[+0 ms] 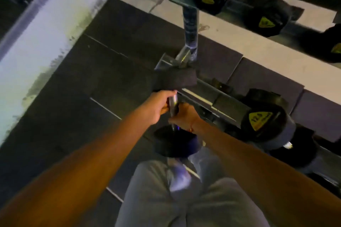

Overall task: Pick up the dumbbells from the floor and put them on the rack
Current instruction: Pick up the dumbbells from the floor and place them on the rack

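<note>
Both hands were closed on the steel handle of one dumbbell (174, 105). The left hand (158, 106) was wrapped round the upper part of the handle, with the fingers curled tightly and the thumb side toward the far head. The right hand (184, 114) was clenched on the lower part of the same handle, just beside the left hand; its fingers were hidden behind the handle, so only the back of the hand was seen. A thin red thread was seen at the right wrist.

The dumbbell was held off the floor, in front of the person's knees, with the handle pointing away from the body. Its far black head was near the lower corner of the rack (190, 24), and the near head was just above the grey trousers (166, 199). Whether the far head touched the rack frame could not be told because of blur.

On the lower shelf of the rack, to the right of the hands, a racked dumbbell (262, 120) with a yellow label was lying. Two more black dumbbells with yellow labels were resting on the upper shelf (265, 18). The floor (92, 72) was covered with dark rubber tiles. A white wall (36, 42) was standing at the left.
</note>
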